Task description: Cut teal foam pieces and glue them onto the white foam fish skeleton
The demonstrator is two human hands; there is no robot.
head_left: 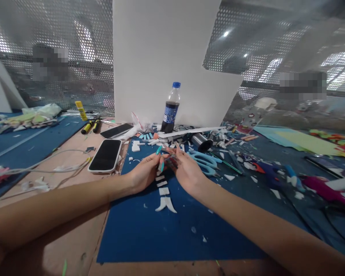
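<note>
My left hand (145,172) and my right hand (185,168) meet over a blue cutting mat (149,230), fingertips pinched together on a small dark piece (168,161) that I cannot make out. Just below the hands, several white foam pieces (163,191) lie in a row on the mat, ending in two curved pieces (166,205). Light blue scissors (202,160) rest right behind my right hand.
A phone (105,155) lies face up to the left, with a second dark phone (116,130) behind it. A cola bottle (170,109) stands before a white board (161,57). Scraps, a metal cylinder (201,142), a glue gun (327,189) and cables litter the right side.
</note>
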